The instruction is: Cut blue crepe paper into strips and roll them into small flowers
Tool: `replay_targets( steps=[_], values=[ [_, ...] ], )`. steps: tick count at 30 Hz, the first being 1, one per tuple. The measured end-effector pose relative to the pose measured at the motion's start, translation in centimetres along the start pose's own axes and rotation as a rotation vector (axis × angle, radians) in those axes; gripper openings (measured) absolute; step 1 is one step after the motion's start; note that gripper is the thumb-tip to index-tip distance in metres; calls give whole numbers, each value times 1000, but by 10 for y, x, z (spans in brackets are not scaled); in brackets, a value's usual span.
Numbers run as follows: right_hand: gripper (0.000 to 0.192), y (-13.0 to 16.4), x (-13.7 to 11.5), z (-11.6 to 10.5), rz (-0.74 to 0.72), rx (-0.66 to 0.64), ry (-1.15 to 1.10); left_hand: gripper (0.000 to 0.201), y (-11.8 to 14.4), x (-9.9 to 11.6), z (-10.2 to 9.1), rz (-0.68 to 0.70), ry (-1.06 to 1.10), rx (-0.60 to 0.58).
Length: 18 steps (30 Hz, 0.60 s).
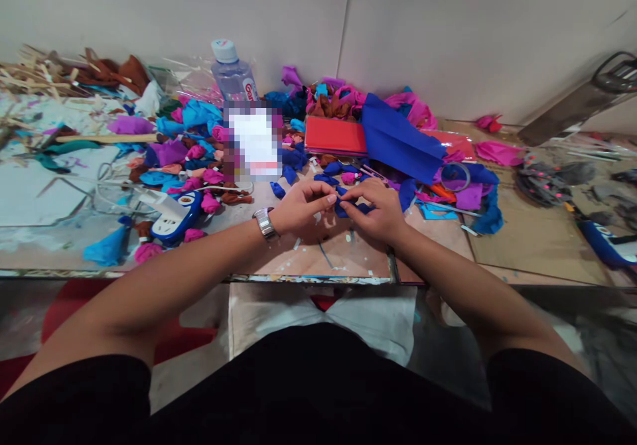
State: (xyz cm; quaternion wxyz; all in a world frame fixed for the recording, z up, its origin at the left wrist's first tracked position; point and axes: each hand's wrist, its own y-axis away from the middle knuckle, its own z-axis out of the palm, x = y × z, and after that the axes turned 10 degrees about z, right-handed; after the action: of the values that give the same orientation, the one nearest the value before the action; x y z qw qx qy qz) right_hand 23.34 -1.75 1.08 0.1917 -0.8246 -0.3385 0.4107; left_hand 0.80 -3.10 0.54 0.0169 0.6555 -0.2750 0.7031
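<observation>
My left hand [304, 206], with a metal watch [265, 223] on its wrist, is closed with thumb and fingertips together. What it pinches is too small to tell. My right hand [377, 210] is just beside it, fingertips pinched on a small dark blue crinkled piece [342, 193] of thin fabric or paper. The two sets of fingertips nearly meet above the front of the table. Around and behind them lie several similar dark blue twisted pieces and a pink bundle [350, 178].
Behind my hands lie a red flat pack [334, 136], a large blue sheet [401, 136] and a tape roll [455, 176]. A water bottle [233, 73] stands at the back. To the left are a blue-white power strip [176, 218] and colourful bundles; cardboard [537, 239] lies right.
</observation>
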Motion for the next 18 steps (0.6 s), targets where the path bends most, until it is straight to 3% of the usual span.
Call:
replay_targets(
  steps=[7,12,18],
  values=[
    [9,0,1,1,-31,-37,12,37,2,-2,2,-28,147,55],
    [10,0,1,0,-27,-56,21,37,3,0,3,-137,298,39],
    [8,0,0,0,-38,-40,15,37,2,-3,1,-99,210,17]
  ],
)
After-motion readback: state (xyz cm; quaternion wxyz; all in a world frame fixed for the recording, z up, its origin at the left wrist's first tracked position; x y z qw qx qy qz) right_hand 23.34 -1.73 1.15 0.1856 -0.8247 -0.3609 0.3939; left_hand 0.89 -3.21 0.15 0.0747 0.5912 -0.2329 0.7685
